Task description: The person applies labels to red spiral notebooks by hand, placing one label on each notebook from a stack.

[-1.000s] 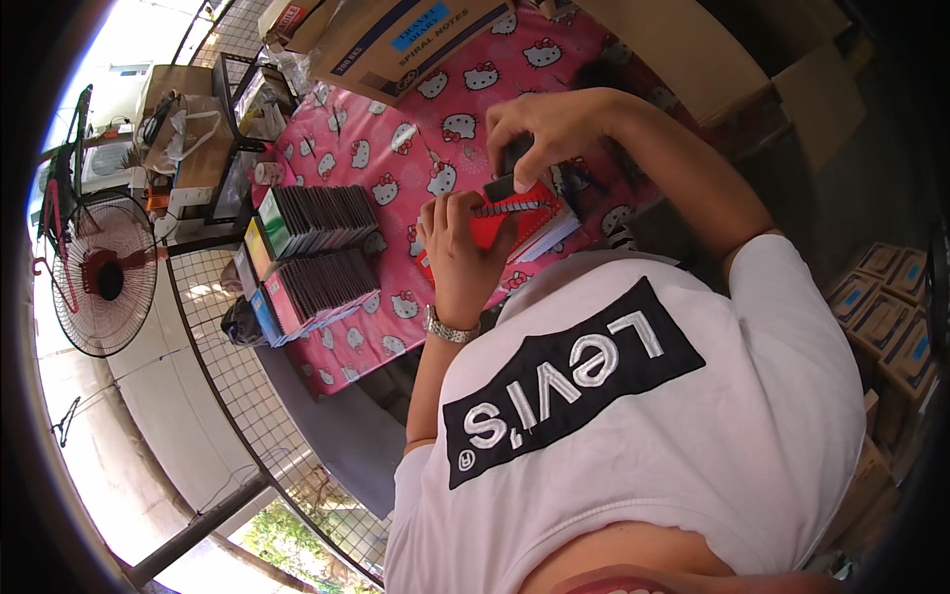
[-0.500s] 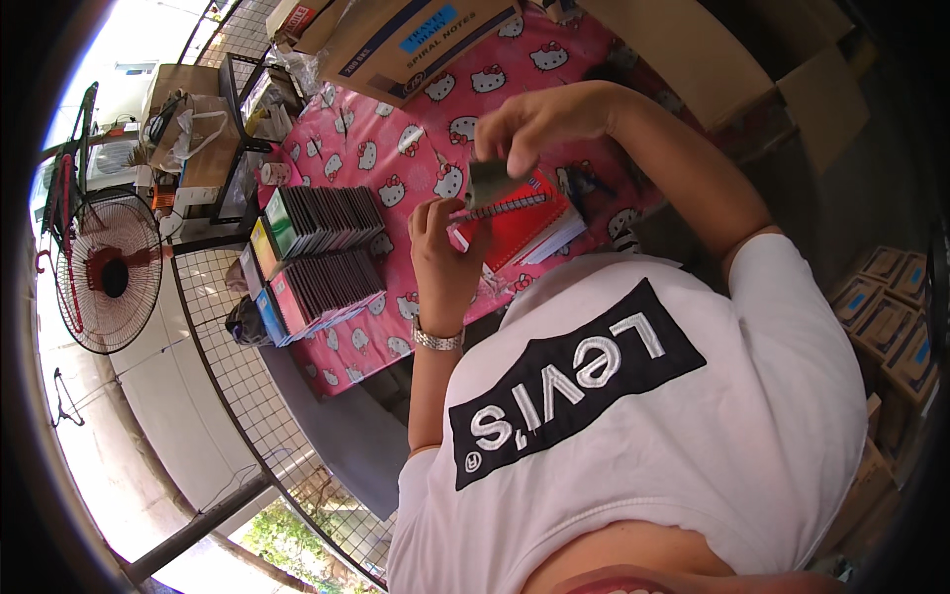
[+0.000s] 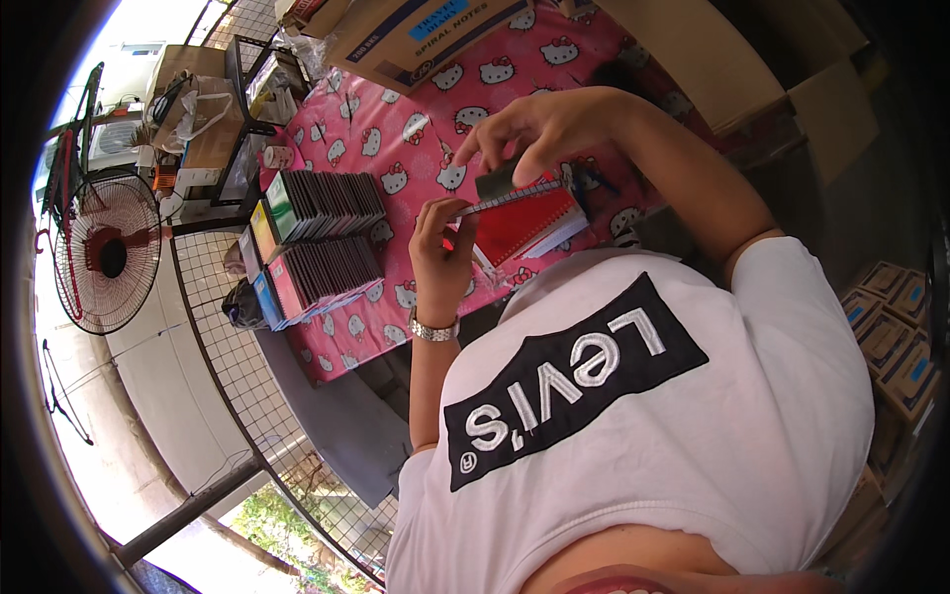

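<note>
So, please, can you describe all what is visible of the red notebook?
The red notebook has a slightly shiny cover, maybe plastic or card. A dark-and-light coil lies along its far edge; white pages show at the near right edge. It looks closed and sits slanted over the pink table cover. The left grip is at the coil's left end; the right grip holds a dark piece by the far edge, contact unclear.

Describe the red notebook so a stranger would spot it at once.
Find the big pink tablecloth printed with white cats. Near its closest edge, just right of the left hand with a metal watch at the wrist, is the red notebook. Its bright red cover sets it apart from the two dark-edged rows of notebooks farther left.
</note>
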### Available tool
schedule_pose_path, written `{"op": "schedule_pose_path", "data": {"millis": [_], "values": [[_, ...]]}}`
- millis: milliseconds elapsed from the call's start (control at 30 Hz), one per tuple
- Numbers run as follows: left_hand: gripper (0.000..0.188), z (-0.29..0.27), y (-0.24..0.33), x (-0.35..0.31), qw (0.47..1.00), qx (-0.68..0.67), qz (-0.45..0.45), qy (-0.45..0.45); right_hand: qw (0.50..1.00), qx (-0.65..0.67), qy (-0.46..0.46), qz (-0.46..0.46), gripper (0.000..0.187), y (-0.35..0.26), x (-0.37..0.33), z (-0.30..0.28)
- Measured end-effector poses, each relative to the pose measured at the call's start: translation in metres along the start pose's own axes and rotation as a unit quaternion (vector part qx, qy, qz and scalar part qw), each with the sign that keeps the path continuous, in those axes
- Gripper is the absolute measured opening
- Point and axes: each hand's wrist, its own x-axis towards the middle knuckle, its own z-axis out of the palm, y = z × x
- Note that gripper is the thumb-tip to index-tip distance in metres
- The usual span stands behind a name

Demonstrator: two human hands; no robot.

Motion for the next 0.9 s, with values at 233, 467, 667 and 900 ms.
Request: {"op": "schedule_pose_path", "data": {"millis": [233,467,667,900], "values": [[0.018,0.005,-0.011,-0.004,0.995,-0.089,-0.032,-0.013,0.986,-0.110,-0.021,0.125,0.048,-0.002,0.015,0.001],[0.021,0.006,-0.009,-0.003,0.987,-0.150,-0.060,-0.009,0.998,-0.022,-0.044,0.047,0.045,0.000,0.025,0.000],[0.022,0.005,-0.010,-0.006,0.982,-0.167,-0.083,0.014,0.974,-0.189,0.055,0.114,0.047,0.050,0.036,-0.020],[0.019,0.024,0.002,-0.018,0.964,-0.181,-0.104,0.166,0.787,-0.397,0.454,0.130,0.063,0.285,-0.030,0.003]]}}
